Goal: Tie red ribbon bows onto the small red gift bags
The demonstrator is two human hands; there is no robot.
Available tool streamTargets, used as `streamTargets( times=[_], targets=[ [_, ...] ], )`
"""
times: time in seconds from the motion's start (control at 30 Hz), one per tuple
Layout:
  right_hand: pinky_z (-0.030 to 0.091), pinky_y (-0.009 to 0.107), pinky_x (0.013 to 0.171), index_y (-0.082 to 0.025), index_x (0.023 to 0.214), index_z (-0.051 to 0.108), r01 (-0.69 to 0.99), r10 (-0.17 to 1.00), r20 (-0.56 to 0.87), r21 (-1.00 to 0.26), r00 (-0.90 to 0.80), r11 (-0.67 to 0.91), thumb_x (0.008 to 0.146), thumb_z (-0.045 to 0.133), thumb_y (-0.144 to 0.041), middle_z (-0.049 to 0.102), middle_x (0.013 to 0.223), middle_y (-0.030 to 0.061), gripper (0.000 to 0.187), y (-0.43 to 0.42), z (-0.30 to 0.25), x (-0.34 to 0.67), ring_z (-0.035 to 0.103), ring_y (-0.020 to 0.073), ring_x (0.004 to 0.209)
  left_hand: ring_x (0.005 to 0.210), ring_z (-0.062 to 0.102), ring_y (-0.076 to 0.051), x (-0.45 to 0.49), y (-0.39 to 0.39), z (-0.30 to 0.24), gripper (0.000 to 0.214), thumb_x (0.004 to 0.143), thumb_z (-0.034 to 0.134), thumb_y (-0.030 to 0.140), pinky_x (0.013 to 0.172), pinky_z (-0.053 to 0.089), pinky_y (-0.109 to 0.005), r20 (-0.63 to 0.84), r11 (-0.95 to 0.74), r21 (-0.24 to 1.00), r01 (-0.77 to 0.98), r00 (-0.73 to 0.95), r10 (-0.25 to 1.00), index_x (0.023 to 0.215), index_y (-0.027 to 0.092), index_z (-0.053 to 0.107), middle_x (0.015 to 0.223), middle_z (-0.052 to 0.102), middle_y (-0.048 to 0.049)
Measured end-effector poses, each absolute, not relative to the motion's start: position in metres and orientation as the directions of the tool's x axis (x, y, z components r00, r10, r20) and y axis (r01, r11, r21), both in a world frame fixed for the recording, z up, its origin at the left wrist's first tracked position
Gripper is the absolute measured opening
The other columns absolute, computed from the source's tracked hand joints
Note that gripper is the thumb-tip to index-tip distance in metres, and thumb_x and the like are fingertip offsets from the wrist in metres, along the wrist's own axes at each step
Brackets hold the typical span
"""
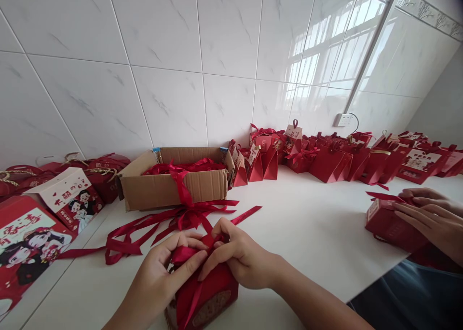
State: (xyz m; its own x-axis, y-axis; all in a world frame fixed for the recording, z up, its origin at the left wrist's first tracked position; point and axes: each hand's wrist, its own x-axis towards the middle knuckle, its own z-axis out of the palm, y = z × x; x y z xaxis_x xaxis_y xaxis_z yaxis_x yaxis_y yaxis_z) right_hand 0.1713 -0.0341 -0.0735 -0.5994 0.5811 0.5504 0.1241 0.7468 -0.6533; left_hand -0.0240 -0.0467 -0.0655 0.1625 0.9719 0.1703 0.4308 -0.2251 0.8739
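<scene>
A small red gift box [210,296] stands on the white counter [311,233] close to me. My left hand [162,272] and my right hand [242,257] both pinch the red ribbon [184,254] at the top of the box, fingers closed on it. A ribbon end [246,215] trails away from the box towards the far right. A tangle of loose red ribbons [170,221] lies just beyond my hands.
An open cardboard box [173,185] with ribbons stands at the wall. Several finished red boxes [325,161] line the back right. Printed red boxes [39,219] sit at the left. Another person's hands [430,219] hold a red box [387,224] at the right.
</scene>
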Motion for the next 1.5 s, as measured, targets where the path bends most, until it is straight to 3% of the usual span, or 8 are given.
streamTargets(
  times=[0.27,0.47,0.67,0.87,1.33,1.5],
  targets=[
    [0.047,0.027,0.077,-0.016,0.077,0.073,0.083,0.533,0.592,-0.619,-0.605,0.781,0.076,0.037,0.01,0.035,0.086,0.0029,0.044,-0.033,-0.076,0.17,0.044,0.0142,0.087,0.109,0.061,-0.033,-0.024,-0.047,-0.069,0.036,0.072,0.065,0.058,0.093,0.051,-0.042,0.165,-0.213,0.864,0.457,0.142,0.976,0.074,0.022,0.071,0.105,0.072,-0.0097],
    [0.045,0.027,0.077,-0.016,0.08,0.066,0.054,0.56,0.602,-0.652,-0.569,0.756,0.086,0.035,0.002,0.038,0.086,0.0026,0.036,-0.034,-0.074,0.173,0.045,0.0134,0.083,0.108,0.061,-0.033,-0.023,-0.047,-0.069,0.036,0.07,0.067,0.058,0.092,0.051,-0.042,0.201,-0.252,0.858,0.448,0.159,0.966,0.073,0.023,0.071,0.101,0.072,-0.0095],
    [0.037,0.025,0.063,-0.02,0.087,0.044,0.04,0.729,0.515,-0.804,-0.45,0.593,0.093,0.042,-0.013,0.046,0.081,-0.0005,0.01,-0.033,-0.076,0.175,0.04,0.0122,0.07,0.11,0.06,-0.033,-0.02,-0.05,-0.065,0.03,0.068,0.071,0.052,0.099,0.044,-0.046,0.166,-0.205,0.858,0.471,0.123,0.978,0.07,0.022,0.068,0.106,0.071,-0.0098],
    [0.031,0.024,0.056,-0.022,0.082,0.039,-0.091,0.818,0.473,-0.877,-0.328,0.471,0.09,0.05,-0.016,0.043,0.077,-0.0034,0.015,-0.027,-0.084,0.177,0.037,0.0107,0.063,0.106,0.062,-0.027,-0.018,-0.052,-0.065,0.016,0.071,0.07,0.038,0.096,0.045,-0.039,0.172,-0.227,0.87,0.438,0.162,0.972,0.069,0.022,0.066,0.104,0.071,-0.0076],
    [0.035,0.024,0.06,-0.021,0.082,0.044,-0.114,0.831,0.476,-0.879,-0.289,0.463,0.089,0.055,-0.02,0.045,0.078,-0.0027,0.013,-0.029,-0.084,0.175,0.042,0.0106,0.067,0.108,0.061,-0.025,-0.023,-0.057,-0.058,0.021,0.067,0.074,0.034,0.093,0.047,-0.035,0.142,-0.216,0.881,0.421,0.202,0.969,0.082,0.023,0.066,0.106,0.069,-0.0049],
    [0.035,0.024,0.059,-0.021,0.081,0.046,-0.151,0.827,0.481,-0.877,-0.291,0.457,0.088,0.058,-0.022,0.047,0.075,-0.0032,0.014,-0.031,-0.083,0.173,0.043,0.01,0.065,0.108,0.061,-0.026,-0.02,-0.053,-0.06,0.021,0.072,0.069,0.043,0.096,0.044,-0.039,0.126,-0.17,0.904,0.392,0.135,0.983,0.072,0.021,0.068,0.103,0.071,-0.0069]
  ],
)
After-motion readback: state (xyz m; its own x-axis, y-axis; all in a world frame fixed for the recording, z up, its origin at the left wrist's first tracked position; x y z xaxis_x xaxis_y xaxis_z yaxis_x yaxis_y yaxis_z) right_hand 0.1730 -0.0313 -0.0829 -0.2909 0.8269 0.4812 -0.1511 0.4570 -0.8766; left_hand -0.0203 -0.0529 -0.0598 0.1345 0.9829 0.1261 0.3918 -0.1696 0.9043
